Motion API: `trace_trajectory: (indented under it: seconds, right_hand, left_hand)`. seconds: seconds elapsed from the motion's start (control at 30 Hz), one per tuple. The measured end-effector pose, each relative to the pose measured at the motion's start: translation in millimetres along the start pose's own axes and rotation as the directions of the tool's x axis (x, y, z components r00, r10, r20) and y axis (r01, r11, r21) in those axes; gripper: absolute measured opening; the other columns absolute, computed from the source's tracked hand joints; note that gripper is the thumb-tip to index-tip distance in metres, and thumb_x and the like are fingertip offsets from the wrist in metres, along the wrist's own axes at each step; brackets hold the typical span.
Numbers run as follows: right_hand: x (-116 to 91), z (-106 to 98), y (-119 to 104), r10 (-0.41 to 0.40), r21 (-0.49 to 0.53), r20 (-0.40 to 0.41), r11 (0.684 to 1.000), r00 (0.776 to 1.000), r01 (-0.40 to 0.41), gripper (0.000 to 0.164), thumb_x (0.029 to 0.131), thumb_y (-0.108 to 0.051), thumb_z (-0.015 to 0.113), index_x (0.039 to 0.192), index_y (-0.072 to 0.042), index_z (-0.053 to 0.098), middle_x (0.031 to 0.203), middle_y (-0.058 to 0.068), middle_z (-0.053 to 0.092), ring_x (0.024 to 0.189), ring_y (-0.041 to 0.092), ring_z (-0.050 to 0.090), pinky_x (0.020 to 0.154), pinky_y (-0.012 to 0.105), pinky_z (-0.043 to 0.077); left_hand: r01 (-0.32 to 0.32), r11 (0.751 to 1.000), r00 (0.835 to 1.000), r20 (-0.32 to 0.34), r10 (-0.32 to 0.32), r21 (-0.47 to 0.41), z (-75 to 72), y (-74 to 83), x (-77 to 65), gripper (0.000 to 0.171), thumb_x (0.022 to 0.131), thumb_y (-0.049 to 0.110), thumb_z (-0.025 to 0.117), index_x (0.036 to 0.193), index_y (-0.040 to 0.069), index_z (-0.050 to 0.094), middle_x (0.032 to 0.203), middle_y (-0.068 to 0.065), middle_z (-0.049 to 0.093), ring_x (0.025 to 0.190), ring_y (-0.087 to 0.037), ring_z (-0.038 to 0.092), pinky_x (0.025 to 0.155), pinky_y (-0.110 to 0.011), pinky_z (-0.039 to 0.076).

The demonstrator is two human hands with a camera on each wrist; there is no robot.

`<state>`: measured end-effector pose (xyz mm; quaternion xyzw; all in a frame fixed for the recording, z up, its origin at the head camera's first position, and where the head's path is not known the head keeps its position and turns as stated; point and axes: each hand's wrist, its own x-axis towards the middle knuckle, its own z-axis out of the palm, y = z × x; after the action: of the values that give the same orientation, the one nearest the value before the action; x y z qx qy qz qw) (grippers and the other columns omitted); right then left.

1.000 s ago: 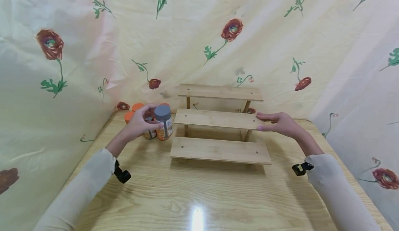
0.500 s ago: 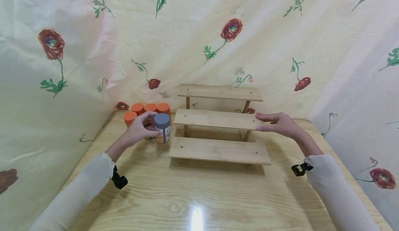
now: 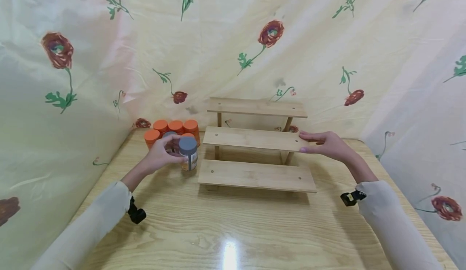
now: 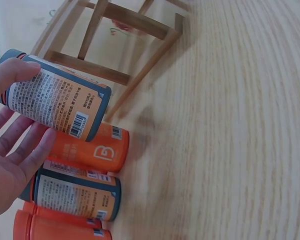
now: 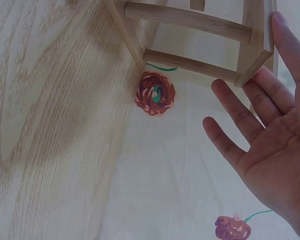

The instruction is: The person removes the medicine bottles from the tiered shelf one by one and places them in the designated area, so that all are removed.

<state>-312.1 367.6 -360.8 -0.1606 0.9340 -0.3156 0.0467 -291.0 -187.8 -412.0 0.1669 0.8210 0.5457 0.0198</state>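
Observation:
My left hand (image 3: 160,154) holds a jar (image 3: 188,156) with a grey lid and a printed label, thumb on one side and fingers on the other. The left wrist view shows this jar (image 4: 60,95) in front of an orange jar (image 4: 97,147). At the right end of a three-tier wooden stand (image 3: 255,177), my right hand (image 3: 325,145) pinches the middle board, thumb at its front edge and fingers at its back. Behind my left hand stand several jars with orange lids (image 3: 160,126) and one with a grey lid (image 3: 169,134), partly hidden.
The light wooden table (image 3: 233,225) carries the stand and jars. A floral cloth (image 3: 218,51) hangs close behind the stand and along both sides. In the left wrist view, the side frame of the stand (image 4: 135,82) is near the held jar.
My left hand has brought the grey-lidded jar toward me and slightly left, uncovering more orange lids behind it. The right hand and the stand have stayed in place.

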Motion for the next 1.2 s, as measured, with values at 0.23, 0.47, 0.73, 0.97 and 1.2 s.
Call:
trace_trajectory:
  seconds: [0.23,0.47,0.73,0.97,1.2]
  right_hand:
    - [1,0,1,0.004,-0.001,0.01,1.0,1.0,-0.004,0.066,0.09,-0.043,0.077,0.146,-0.015,0.056,0.155,0.005,0.049,0.146,0.041,0.041,0.109,0.062,0.044]
    - [2,1,3,0.006,-0.002,0.008,1.0,1.0,-0.006,0.066,0.09,-0.042,0.078,0.146,-0.015,0.056,0.155,0.006,0.049,0.146,0.041,0.041,0.11,0.062,0.043]
    - [2,1,3,0.016,0.004,0.012,1.0,1.0,-0.016,0.067,0.09,-0.042,0.077,0.147,-0.015,0.056,0.155,0.005,0.048,0.146,0.041,0.041,0.109,0.063,0.043]
    - [2,1,2,0.019,0.0,0.011,1.0,1.0,-0.019,0.067,0.09,-0.043,0.077,0.147,-0.015,0.055,0.156,0.005,0.047,0.146,0.042,0.041,0.11,0.063,0.042]
    - [1,1,2,0.018,0.006,0.008,1.0,1.0,-0.018,0.067,0.09,-0.046,0.076,0.147,-0.017,0.056,0.156,0.004,0.048,0.145,0.041,0.042,0.11,0.062,0.043]
  left_hand:
    - [0.031,0.999,0.999,0.006,-0.031,0.027,1.5,-5.3,-2.2,0.068,0.077,0.009,0.089,0.137,0.003,0.056,0.121,-0.018,0.064,0.106,-0.029,0.064,0.083,-0.022,0.06]
    - [0.03,0.999,0.999,0.012,-0.03,0.029,3.0,-8.5,-3.1,0.068,0.079,0.008,0.087,0.138,-0.001,0.055,0.123,-0.022,0.064,0.108,-0.031,0.064,0.083,-0.021,0.059]
    - [0.008,1.0,1.0,0.01,-0.008,0.016,4.0,-12.5,-5.3,0.066,0.08,0.009,0.087,0.137,-0.001,0.056,0.125,-0.022,0.064,0.107,-0.027,0.065,0.084,-0.021,0.059]
    - [0.012,0.999,1.0,0.002,-0.013,0.043,3.4,-17.2,-6.8,0.065,0.079,0.011,0.088,0.136,0.002,0.057,0.12,-0.018,0.064,0.103,-0.024,0.063,0.083,-0.023,0.058]
    - [0.007,1.0,1.0,0.008,-0.007,0.016,5.5,-19.7,-7.7,0.064,0.079,0.006,0.087,0.136,-0.001,0.057,0.121,-0.022,0.062,0.105,-0.028,0.063,0.082,-0.023,0.06]
